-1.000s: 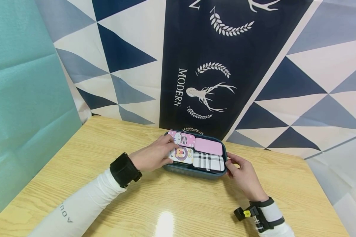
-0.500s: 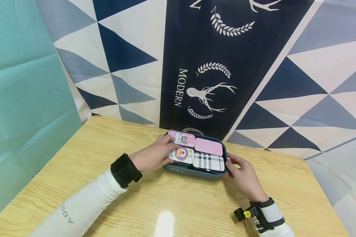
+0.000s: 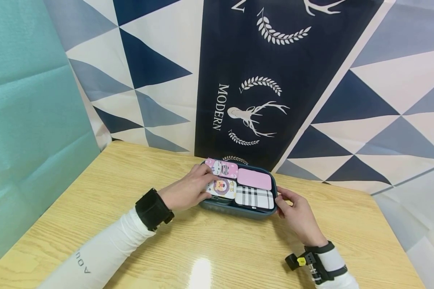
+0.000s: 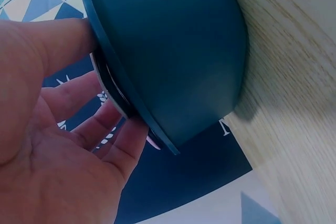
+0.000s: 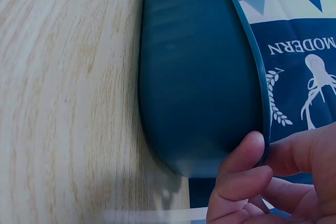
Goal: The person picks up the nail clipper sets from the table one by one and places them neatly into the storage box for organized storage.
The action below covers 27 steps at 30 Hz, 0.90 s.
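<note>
A dark teal bin [image 3: 235, 211] stands at the back of the table with several small, flat, rounded cases in it. My left hand [image 3: 189, 188] reaches over its left end and grips a white case with a lion print [image 3: 222, 188] at the front left. In the left wrist view, the thumb and fingers of that left hand [image 4: 68, 108] are right at the rim, around a dark case edge. At the bin's right end, my right hand [image 3: 299, 216] pinches the rim [image 5: 265, 114] between thumb and fingers. The lion case's left end is partly hidden by the fingers.
Beside the lion case sit a pink cat-print case [image 3: 222, 168], a plain pink case [image 3: 254, 178] and a black-and-white plaid case [image 3: 254, 197]. Behind the wooden table [image 3: 209, 245] hangs a patterned cloth [image 3: 235, 80], close to the bin. A teal cloth [image 3: 36, 120] hangs at the left.
</note>
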Each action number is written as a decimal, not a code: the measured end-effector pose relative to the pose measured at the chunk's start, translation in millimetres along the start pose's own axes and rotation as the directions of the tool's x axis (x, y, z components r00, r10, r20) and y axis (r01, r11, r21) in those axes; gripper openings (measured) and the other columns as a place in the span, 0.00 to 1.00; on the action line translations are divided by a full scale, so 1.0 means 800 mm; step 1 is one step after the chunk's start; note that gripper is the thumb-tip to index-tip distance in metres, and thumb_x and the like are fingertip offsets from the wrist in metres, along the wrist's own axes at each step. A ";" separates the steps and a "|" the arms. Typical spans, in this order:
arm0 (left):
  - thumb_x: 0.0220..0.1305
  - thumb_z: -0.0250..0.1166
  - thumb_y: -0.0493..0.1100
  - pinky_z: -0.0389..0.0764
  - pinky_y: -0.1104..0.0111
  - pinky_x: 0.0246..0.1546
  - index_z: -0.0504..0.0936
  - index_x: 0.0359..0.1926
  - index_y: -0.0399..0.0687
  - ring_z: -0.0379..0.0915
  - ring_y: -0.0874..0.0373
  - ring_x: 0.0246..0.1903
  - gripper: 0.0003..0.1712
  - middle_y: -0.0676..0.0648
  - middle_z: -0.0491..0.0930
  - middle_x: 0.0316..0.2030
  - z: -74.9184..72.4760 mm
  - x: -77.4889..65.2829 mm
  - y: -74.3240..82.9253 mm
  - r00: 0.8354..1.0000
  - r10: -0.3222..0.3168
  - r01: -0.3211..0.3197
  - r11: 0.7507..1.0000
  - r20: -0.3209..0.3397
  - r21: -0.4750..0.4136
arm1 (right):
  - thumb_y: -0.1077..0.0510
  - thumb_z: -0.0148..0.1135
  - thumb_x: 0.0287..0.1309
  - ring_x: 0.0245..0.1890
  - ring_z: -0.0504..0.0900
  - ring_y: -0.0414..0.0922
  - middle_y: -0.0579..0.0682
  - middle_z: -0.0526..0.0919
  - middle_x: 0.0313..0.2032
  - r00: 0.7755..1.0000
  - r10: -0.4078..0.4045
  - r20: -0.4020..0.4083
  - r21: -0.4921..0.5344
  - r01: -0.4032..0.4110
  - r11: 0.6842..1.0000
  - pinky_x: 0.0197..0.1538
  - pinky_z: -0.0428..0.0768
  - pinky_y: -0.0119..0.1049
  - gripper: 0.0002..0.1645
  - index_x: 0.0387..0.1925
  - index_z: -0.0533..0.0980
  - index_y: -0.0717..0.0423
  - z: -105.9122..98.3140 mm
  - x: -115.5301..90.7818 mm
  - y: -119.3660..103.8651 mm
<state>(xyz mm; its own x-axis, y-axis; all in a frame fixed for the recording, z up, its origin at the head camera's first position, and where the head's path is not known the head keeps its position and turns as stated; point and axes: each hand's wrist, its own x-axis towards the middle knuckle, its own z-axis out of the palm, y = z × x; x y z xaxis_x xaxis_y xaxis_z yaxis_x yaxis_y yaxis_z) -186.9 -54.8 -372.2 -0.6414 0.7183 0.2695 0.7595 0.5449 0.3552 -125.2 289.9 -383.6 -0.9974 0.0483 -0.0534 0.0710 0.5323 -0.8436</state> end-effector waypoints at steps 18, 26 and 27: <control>0.71 0.73 0.47 0.75 0.60 0.64 0.75 0.71 0.38 0.64 0.50 0.62 0.33 0.43 0.70 0.62 -0.008 -0.011 -0.001 0.996 -0.086 0.084 0.996 -0.034 -0.042 | 0.60 0.51 0.81 0.35 0.79 0.45 0.62 0.77 0.50 1.000 -0.011 0.001 -0.024 0.011 1.000 0.34 0.79 0.33 0.28 0.75 0.68 0.68 -0.001 0.001 0.000; 0.71 0.73 0.50 0.74 0.58 0.65 0.73 0.73 0.38 0.65 0.49 0.62 0.37 0.41 0.71 0.64 -0.019 -0.015 0.001 0.985 -0.159 0.156 0.987 -0.070 -0.046 | 0.61 0.53 0.79 0.33 0.83 0.48 0.63 0.79 0.49 0.998 -0.062 -0.022 -0.118 0.059 0.991 0.32 0.78 0.31 0.29 0.74 0.66 0.71 -0.005 -0.002 0.002; 0.71 0.73 0.50 0.74 0.57 0.66 0.72 0.74 0.38 0.65 0.49 0.63 0.38 0.41 0.71 0.64 -0.020 -0.015 0.001 0.983 -0.172 0.169 0.985 -0.070 -0.045 | 0.61 0.54 0.79 0.32 0.84 0.49 0.62 0.80 0.48 0.997 -0.069 -0.027 -0.132 0.065 0.989 0.31 0.78 0.32 0.30 0.74 0.66 0.72 -0.005 -0.002 0.002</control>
